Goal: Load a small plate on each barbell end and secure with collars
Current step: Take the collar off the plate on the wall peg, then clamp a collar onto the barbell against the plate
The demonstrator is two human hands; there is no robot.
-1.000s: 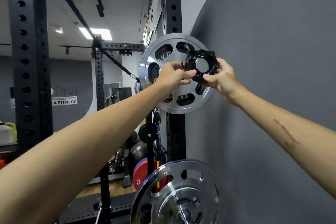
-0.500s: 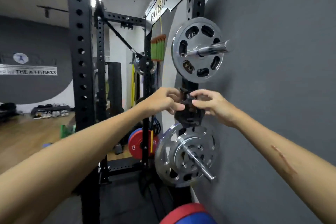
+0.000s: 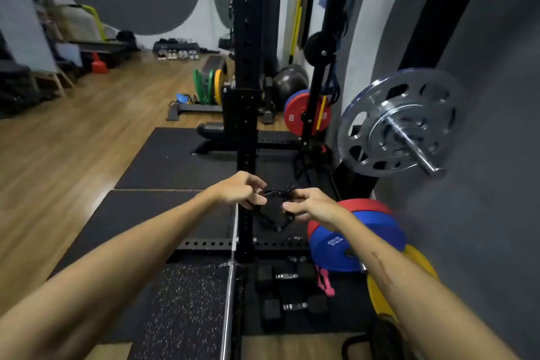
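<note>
Black rack upright (image 3: 247, 73) stands centre, on black floor mat (image 3: 175, 161). Silver plate (image 3: 400, 123) hangs on storage peg at right wall; blue plate (image 3: 336, 245), red and yellow ones stacked below it. Barbell shaft (image 3: 229, 301) lies on floor, lower end cut off. Dumbbells (image 3: 289, 292) beside it, dim. Left hand (image 3: 241, 190) and right hand (image 3: 314, 206) both pinch black collars (image 3: 273, 212) at mid-air, above mat. Collars blurred, latch shape unclear, count uncertain.

Two hands (image 3: 239, 190) (image 3: 312, 204) — one black collar (image 3: 273, 210) — two dumbbells (image 3: 285, 276) (image 3: 293, 307).
</note>
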